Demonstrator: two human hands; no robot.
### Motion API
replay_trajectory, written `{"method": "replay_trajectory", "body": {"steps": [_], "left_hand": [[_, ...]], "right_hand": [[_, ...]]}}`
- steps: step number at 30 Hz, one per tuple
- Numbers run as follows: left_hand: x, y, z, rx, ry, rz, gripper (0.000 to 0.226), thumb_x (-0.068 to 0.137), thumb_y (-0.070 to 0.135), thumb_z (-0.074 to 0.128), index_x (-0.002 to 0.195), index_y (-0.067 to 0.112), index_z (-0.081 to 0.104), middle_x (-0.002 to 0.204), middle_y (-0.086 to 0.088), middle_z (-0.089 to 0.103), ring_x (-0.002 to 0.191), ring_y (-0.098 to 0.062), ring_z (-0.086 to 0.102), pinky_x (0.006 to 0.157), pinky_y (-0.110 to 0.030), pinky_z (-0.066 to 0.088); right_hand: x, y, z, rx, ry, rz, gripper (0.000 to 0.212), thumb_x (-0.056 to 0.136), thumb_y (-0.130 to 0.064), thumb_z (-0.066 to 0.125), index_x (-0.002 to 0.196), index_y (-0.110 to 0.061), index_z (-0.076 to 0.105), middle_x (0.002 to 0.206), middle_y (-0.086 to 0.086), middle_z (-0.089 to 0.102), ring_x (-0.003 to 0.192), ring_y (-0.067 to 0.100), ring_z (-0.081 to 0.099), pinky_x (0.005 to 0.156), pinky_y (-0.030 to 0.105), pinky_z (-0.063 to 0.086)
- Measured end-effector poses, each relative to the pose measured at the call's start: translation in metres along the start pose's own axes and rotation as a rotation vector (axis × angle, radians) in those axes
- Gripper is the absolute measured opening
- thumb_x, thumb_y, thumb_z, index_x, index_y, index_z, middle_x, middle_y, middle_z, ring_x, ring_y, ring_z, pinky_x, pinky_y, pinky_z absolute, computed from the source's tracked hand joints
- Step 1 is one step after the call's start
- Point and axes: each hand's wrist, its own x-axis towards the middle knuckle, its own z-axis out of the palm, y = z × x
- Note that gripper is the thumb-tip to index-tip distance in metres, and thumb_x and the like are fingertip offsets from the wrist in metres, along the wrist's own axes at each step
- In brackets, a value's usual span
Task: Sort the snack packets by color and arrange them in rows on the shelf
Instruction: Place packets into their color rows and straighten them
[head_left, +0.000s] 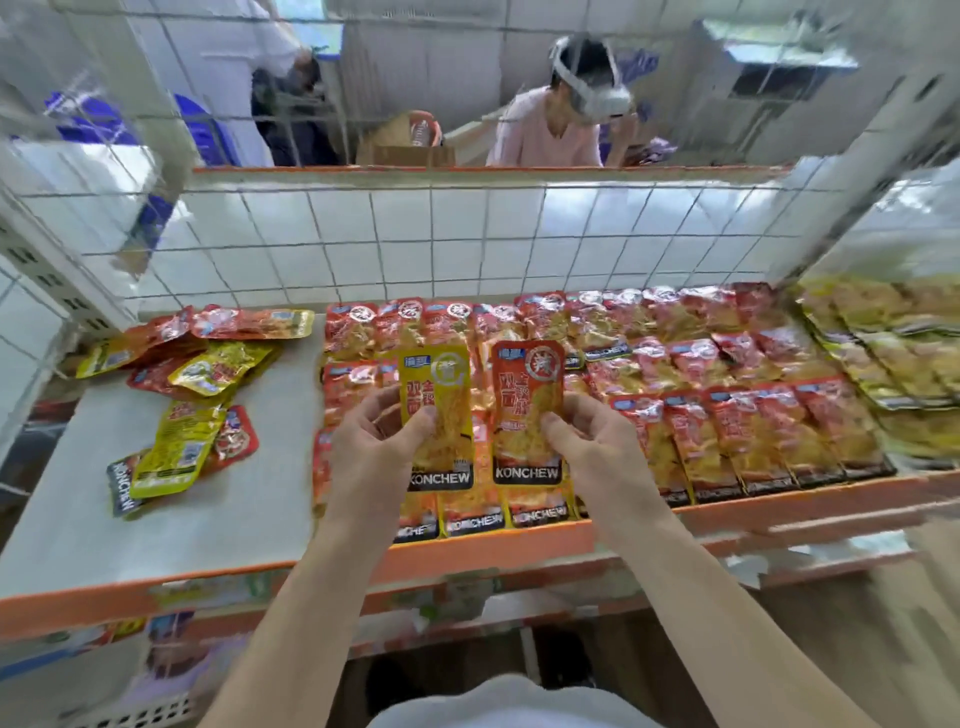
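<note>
— Being held over the shelf (208, 493) at this moment: what is gripped by the left hand (374, 441)?
— A yellow packet (439, 384) is pinched there, upright, with its label turned to the camera. The grip is clamped on its lower half, and the thumb is laid across the front.
— And the right hand (587, 441)?
— A red packet (527, 389) is held the same way, with the grip clamped on its lower right edge. The two packets are held side by side, near each other but apart, above the red rows (727, 395).
— How are those rows laid out?
— Overlapping lines are spread from the shelf's middle toward the right, from the wire grid back (415, 234) down to the orange front edge (467, 551).
— Where are the other yellow ones found?
— Yellow rows (883, 353) are laid at the far right, partly blurred. A loose pile (197, 374) of mixed red and yellow packets is scattered on the bare white surface at the left.
— Is anyone else seen?
— A person (550, 130) wearing a headset is seen beyond the grid, behind the shelf.
</note>
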Motion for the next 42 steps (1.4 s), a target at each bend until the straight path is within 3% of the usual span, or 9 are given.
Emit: {"method": "replay_trajectory", "body": {"steps": [9,13,20,24,27,30,32,37,42], "left_hand": [[-0.019,-0.011,0.089,0.090,-0.009,0.048,0.018,0.090,0.008,0.072,0.097,0.024,0.069,0.080,0.008,0.076,0.078,-0.011,0.070,0.069,-0.022,0.054],[-0.024,-0.021,0.122,0.092,0.031,0.029,0.025,0.088,0.016,0.076,0.111,0.022,0.070,0.093,0.003,0.077,0.093,-0.018,0.072,0.088,-0.036,0.055],[-0.041,-0.021,0.142,0.047,0.115,0.035,0.029,0.089,0.015,0.074,0.117,0.020,0.068,0.097,0.001,0.077,0.098,-0.019,0.071,0.092,-0.031,0.052],[-0.048,-0.018,0.124,0.027,0.205,0.039,0.018,0.092,0.013,0.070,0.104,0.026,0.070,0.094,0.001,0.077,0.096,-0.022,0.072,0.090,-0.034,0.054],[-0.049,-0.013,0.105,0.035,0.271,0.065,0.018,0.093,0.010,0.068,0.095,0.029,0.066,0.078,0.015,0.075,0.078,0.002,0.070,0.069,-0.008,0.049],[-0.041,-0.008,0.085,0.071,0.312,0.065,0.014,0.093,0.015,0.069,0.092,0.028,0.068,0.082,0.010,0.075,0.077,0.001,0.068,0.066,-0.005,0.046],[-0.033,-0.004,0.070,0.090,0.311,0.061,0.009,0.093,0.015,0.070,0.098,0.023,0.071,0.085,0.004,0.074,0.080,-0.005,0.068,0.066,-0.006,0.046],[0.001,0.005,0.045,0.084,0.261,0.038,0.016,0.093,0.011,0.069,0.090,0.027,0.068,0.075,0.013,0.073,0.071,0.008,0.065,0.060,-0.002,0.043],[0.031,0.014,0.032,0.090,0.184,0.048,0.019,0.093,0.010,0.069,0.089,0.028,0.067,0.071,0.020,0.072,0.071,0.008,0.066,0.062,-0.005,0.046]], "right_hand": [[0.015,0.005,-0.096,0.083,0.010,-0.016,0.016,0.099,-0.012,0.059,0.106,-0.016,0.073,0.099,-0.002,0.076,0.098,0.018,0.071,0.090,0.036,0.056],[0.020,0.012,-0.127,0.082,-0.002,-0.021,0.016,0.098,-0.012,0.061,0.105,-0.017,0.074,0.097,-0.002,0.077,0.096,0.017,0.072,0.091,0.037,0.056],[0.036,0.014,-0.160,0.053,-0.055,-0.030,0.012,0.094,-0.013,0.066,0.101,-0.019,0.074,0.092,-0.001,0.077,0.089,0.016,0.072,0.078,0.025,0.054],[0.045,0.008,-0.143,0.028,-0.164,0.011,0.014,0.093,-0.015,0.068,0.106,-0.016,0.072,0.096,0.000,0.077,0.095,0.020,0.072,0.086,0.039,0.057],[0.049,0.004,-0.118,0.018,-0.214,0.004,0.012,0.092,-0.011,0.068,0.103,-0.015,0.073,0.092,-0.001,0.077,0.090,0.016,0.073,0.086,0.032,0.057],[0.053,0.002,-0.089,0.016,-0.246,0.022,0.015,0.092,-0.011,0.068,0.107,-0.013,0.072,0.095,-0.001,0.077,0.091,0.013,0.073,0.085,0.031,0.057],[0.055,0.001,-0.071,0.003,-0.223,0.027,0.015,0.092,-0.011,0.070,0.106,-0.015,0.072,0.096,-0.001,0.077,0.090,0.012,0.073,0.082,0.027,0.057],[0.073,-0.007,-0.034,-0.135,-0.107,-0.031,0.023,0.090,-0.018,0.073,0.113,-0.018,0.069,0.094,-0.007,0.073,0.086,0.004,0.069,0.064,0.010,0.050],[0.111,-0.014,-0.004,-0.340,-0.003,-0.137,0.029,0.093,-0.019,0.071,0.120,-0.013,0.065,0.092,-0.008,0.067,0.082,0.001,0.063,0.060,0.009,0.048]]}}
